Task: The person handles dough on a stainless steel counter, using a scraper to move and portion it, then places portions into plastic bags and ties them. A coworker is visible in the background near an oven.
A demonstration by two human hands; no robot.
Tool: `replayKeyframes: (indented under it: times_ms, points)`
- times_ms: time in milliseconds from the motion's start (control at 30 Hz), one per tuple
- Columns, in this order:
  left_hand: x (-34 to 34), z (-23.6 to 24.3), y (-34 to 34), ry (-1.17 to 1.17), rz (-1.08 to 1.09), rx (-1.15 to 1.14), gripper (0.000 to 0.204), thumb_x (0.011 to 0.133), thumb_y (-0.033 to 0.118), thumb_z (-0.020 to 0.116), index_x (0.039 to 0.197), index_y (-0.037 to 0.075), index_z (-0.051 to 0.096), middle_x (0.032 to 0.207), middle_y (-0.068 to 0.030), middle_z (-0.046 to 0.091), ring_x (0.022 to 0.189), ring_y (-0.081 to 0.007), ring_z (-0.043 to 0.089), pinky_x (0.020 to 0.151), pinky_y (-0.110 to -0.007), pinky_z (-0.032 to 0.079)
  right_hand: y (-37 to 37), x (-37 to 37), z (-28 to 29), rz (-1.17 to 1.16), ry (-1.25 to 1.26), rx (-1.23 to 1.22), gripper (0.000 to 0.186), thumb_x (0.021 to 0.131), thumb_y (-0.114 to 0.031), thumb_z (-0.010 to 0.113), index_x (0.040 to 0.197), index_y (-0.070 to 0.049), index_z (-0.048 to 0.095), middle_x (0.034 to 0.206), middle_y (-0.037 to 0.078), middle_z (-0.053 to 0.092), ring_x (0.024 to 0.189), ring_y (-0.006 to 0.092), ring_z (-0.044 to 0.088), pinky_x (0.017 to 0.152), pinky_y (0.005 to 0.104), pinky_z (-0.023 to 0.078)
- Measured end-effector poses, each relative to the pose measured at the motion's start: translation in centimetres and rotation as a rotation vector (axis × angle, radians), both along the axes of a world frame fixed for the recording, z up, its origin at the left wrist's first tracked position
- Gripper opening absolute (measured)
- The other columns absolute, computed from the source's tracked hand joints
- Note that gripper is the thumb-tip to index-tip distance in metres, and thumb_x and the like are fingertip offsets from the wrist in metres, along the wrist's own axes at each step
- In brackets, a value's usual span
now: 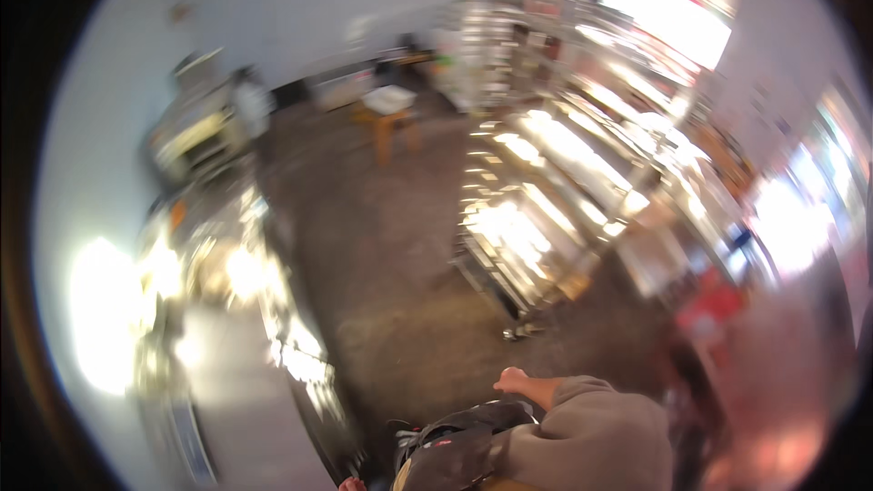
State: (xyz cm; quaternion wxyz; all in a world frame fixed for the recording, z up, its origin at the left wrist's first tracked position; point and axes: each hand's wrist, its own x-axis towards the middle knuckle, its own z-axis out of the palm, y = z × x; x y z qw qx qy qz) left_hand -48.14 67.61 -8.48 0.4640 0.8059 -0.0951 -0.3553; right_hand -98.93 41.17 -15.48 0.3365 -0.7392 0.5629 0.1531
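My right hand (pixel 512 380) is held out in front of my body, over the dark floor. Its fingers look curled in, and nothing shows in them. A grey-brown sleeve (pixel 591 427) covers that arm down to the forearm. At the lower edge only a small part of my left hand (pixel 351 485) comes into view, close to the long counter on the left, and its fingers cannot be made out. Dark cloth, like an apron (pixel 455 445), hangs at my front between the two hands. Neither hand visibly touches anything.
Motion blurs the room. On the left runs a long, shiny metal counter (pixel 236 382) with a boxy machine (pixel 200 141) beyond it. A wheeled metal rack (pixel 518 255) stands ahead right. Farther back is a wooden stool (pixel 386 114) with a white top. Something red (pixel 714 309) lies right.
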Motion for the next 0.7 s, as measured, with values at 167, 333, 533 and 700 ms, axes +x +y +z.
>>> replayKeyframes:
  times_ms: [167, 333, 533, 700]
  points:
    - [7.2, 1.9, -25.7, 0.112, -0.406, 0.026, 0.043, 0.099, 0.047, 0.056, 0.117, 0.012, 0.074, 0.106, -0.01, 0.075, 0.096, -0.0292, 0.072, 0.087, -0.047, 0.059, 3.4, 2.5, -1.9, -0.333, 0.1, -0.123, 0.045, 0.089, -0.047, 0.062, 0.091, -0.006, 0.079, 0.087, 0.018, 0.076, 0.084, 0.0381, 0.074, 0.079, 0.0483, 0.06]
    - [11.2, 5.0, -43.0, 0.2, -0.709, 0.011, 0.045, 0.1, 0.048, 0.054, 0.12, 0.012, 0.072, 0.111, -0.0098, 0.074, 0.1, -0.0293, 0.071, 0.089, -0.048, 0.058, 7.7, 8.5, -1.2, -1.061, -0.077, 0.166, 0.037, 0.09, -0.038, 0.064, 0.086, -0.004, 0.078, 0.077, 0.015, 0.073, 0.073, 0.0298, 0.074, 0.07, 0.0414, 0.059]
    - [15.7, 8.0, -56.9, 0.354, -0.84, 0.002, 0.048, 0.1, 0.05, 0.052, 0.125, 0.013, 0.07, 0.116, -0.0095, 0.073, 0.105, -0.0294, 0.07, 0.092, -0.048, 0.058, 3.4, 20.0, -5.0, -1.167, -0.397, 0.383, 0.027, 0.081, -0.03, 0.075, 0.092, -0.005, 0.08, 0.082, 0.008, 0.075, 0.072, 0.022, 0.073, 0.06, 0.0391, 0.059]
    - [19.9, 8.1, -64.5, 0.52, -0.789, 0.014, 0.05, 0.101, 0.051, 0.051, 0.129, 0.013, 0.068, 0.12, -0.0093, 0.072, 0.108, -0.0295, 0.069, 0.095, -0.048, 0.057, -3.3, 27.9, -11.7, -1.34, -0.384, 0.4, 0.037, 0.081, -0.028, 0.079, 0.109, -0.003, 0.079, 0.096, 0.009, 0.076, 0.083, 0.0205, 0.073, 0.073, 0.0422, 0.06]
